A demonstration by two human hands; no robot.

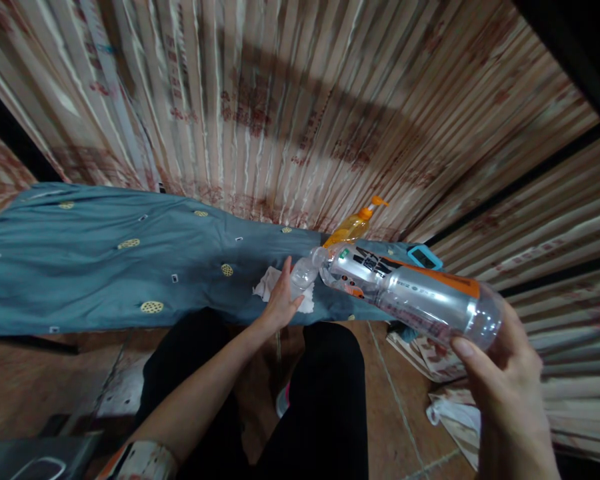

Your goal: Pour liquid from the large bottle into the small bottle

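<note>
A curtain rose at twelve o'clock, beyond the blue-green cloth.
The big bottle slanted above it, base toward four o'clock; the right hand clamped that end, far fingers hidden. The left hand had its fingers round the small bottle, at the big one's neck; whether the mouths touched, I couldn't tell. The pump bottle sat between one and two o'clock from the small one, a tissue below it, a gadget toward three.

On the teal-clothed table lay a white tissue, with an orange pump bottle at its two o'clock, a blue-rimmed device toward three.
</note>
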